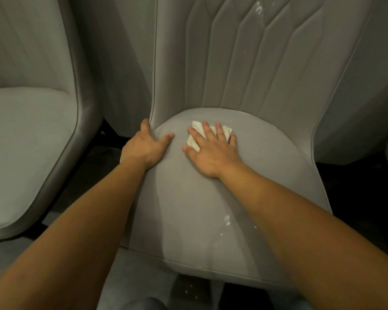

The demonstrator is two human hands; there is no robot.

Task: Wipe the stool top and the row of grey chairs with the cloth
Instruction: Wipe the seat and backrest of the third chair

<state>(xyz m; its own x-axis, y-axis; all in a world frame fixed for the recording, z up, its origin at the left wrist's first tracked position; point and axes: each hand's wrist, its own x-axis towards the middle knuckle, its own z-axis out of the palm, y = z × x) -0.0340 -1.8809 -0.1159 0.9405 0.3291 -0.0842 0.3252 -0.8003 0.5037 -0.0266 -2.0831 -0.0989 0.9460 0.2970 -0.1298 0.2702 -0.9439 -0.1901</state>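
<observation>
2 grey upholstered chairs side by side: middle chair point(211, 198) with white specks on seat and backrest, neighbouring chair point(27, 142) at left. Left hand point(143, 145) spread over seat's left edge, holding nothing. Right hand point(211, 151) flat, fingers straight, pressing folded white cloth point(196, 130) onto seat's rear.

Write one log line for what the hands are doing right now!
right hand: presses cloth flat on chair seat | left hand: braces seat edge | white specks: unwiped
</observation>
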